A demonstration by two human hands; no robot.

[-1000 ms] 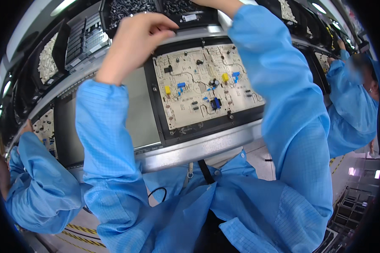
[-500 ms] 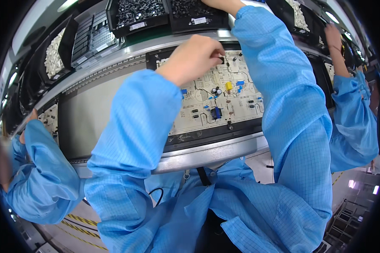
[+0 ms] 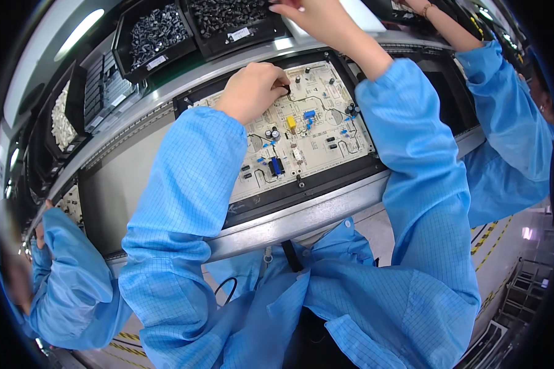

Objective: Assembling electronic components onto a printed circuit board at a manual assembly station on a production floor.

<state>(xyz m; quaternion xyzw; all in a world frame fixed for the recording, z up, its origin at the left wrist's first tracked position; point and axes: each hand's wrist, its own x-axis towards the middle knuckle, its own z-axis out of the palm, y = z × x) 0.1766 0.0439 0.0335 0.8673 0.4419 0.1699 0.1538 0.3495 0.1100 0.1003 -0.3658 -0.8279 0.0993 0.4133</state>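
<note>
My left hand (image 3: 252, 91) is over the upper part of a pale circuit board (image 3: 317, 154), its thumb and fingers closed on a small black component (image 3: 285, 90) at the board's surface. Blue, yellow and black parts stand on the board, which sits in a black frame (image 3: 308, 190). My right hand (image 3: 317, 19) reaches to the right edge of a bin of small black components (image 3: 228, 18). Its fingers look pinched near the picture's top edge, but what they hold, if anything, cannot be made out.
Another bin of dark parts (image 3: 157, 37) stands left of the first, then grey trays (image 3: 108, 89) and a bin of white parts (image 3: 61, 120). A metal rail (image 3: 301, 215) runs along the front. Co-workers in blue sleeves (image 3: 74, 277) work on both sides.
The view has turned, so the board and bins appear shifted left. My left hand stays at the board's upper part. More of my right hand now shows, beside the bin.
</note>
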